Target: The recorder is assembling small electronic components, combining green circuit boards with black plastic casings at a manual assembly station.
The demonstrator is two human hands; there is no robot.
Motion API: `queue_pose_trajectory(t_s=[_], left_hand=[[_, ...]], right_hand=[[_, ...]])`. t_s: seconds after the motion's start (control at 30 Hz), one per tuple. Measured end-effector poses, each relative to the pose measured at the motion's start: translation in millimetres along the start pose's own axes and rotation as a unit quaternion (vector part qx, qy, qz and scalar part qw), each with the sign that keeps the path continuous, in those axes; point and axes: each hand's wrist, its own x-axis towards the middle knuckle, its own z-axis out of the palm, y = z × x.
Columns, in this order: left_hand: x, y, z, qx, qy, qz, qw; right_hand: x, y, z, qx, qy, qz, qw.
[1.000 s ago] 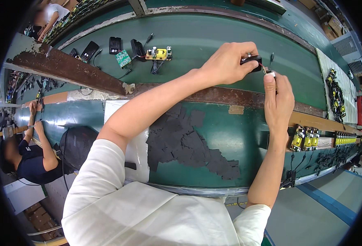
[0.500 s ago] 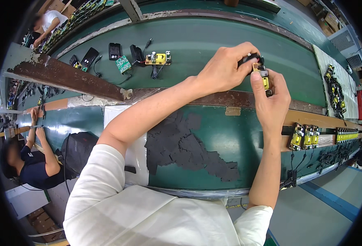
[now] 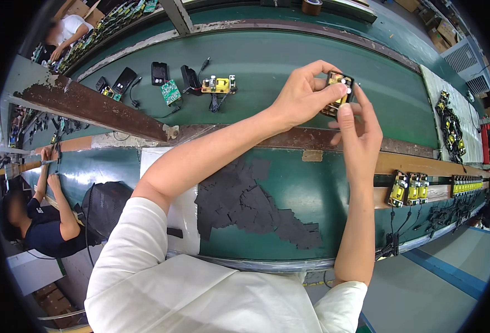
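Observation:
Above the far part of the bench, my left hand (image 3: 306,97) grips a small black plastic housing (image 3: 333,75) with a circuit board (image 3: 342,83) seated in it. The board carries yellow and white components, and my left thumb lies across it. My right hand (image 3: 361,127) is at the housing's right and lower edge, thumb and index finger against it, its other fingers loosely curled below. The underside of the housing is hidden. Farther left on the green surface lie another board with yellow parts (image 3: 220,85), a green circuit board (image 3: 170,92) and black housing halves (image 3: 159,73).
Dark grey sheet pieces (image 3: 239,194) are heaped on the near bench. A brown rail (image 3: 300,137) crosses between the surfaces. Boards with yellow parts (image 3: 417,187) line the right rack, cables hanging below. A rusty beam (image 3: 89,102) and a co-worker (image 3: 48,222) are at left.
The housing and board have turned so the component side faces up. My right hand has shifted slightly left, and its fingers have loosened from around the board.

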Motion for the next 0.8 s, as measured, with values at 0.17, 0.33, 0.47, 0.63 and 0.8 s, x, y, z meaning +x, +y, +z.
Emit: queue_pose_trajectory(t_s=[0.17, 0.33, 0.47, 0.63, 0.8], left_hand=[[-1, -2, 5, -0.043, -0.074, -0.012, 0.996], [-4, -5, 10, -0.037, -0.073, 0.026, 0.996], [1, 24, 1, 0.090, -0.104, -0.033, 0.990], [7, 67, -61, 0.479, -0.082, 0.155, 0.860], [5, 91, -156, 0.654, 0.001, 0.028, 0.756]], right_hand=[[-5, -3, -5, 0.242, -0.044, 0.209, 0.946], [-2, 7, 2, 0.247, -0.023, 0.162, 0.955], [5, 6, -27, 0.351, -0.020, 0.274, 0.895], [20, 0, -88, 0.191, 0.244, 0.047, 0.950], [-32, -104, -104, -0.300, 0.244, -0.059, 0.920]])
